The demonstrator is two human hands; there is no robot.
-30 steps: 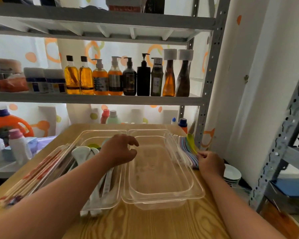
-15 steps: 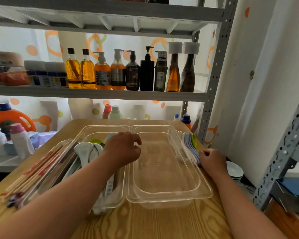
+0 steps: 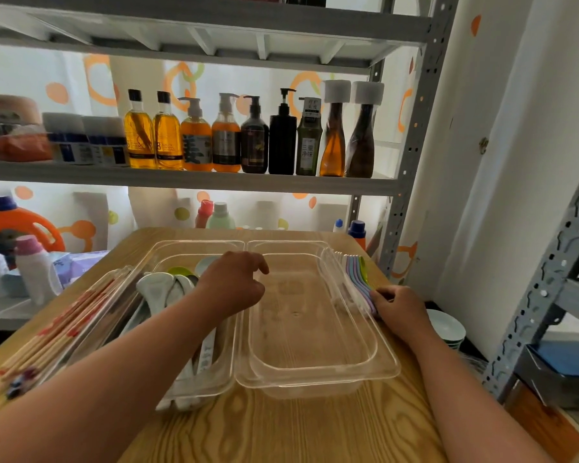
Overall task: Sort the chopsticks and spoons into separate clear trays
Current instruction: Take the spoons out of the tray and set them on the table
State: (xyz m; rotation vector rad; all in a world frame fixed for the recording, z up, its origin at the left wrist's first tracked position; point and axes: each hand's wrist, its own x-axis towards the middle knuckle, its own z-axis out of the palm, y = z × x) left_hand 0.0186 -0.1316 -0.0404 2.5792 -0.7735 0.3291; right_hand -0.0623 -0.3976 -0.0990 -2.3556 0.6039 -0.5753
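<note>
Now | spoons (image 3: 358, 275): pastel; right tray (image 3: 390, 365): clear plastic; table (image 3: 281, 429): grainy wood

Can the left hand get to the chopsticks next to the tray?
Probably yes. The chopsticks lie uncovered on the table beside the spoon tray, and the left hand hovers close by, holding nothing. The right hand holds the pastel spoons.
</note>
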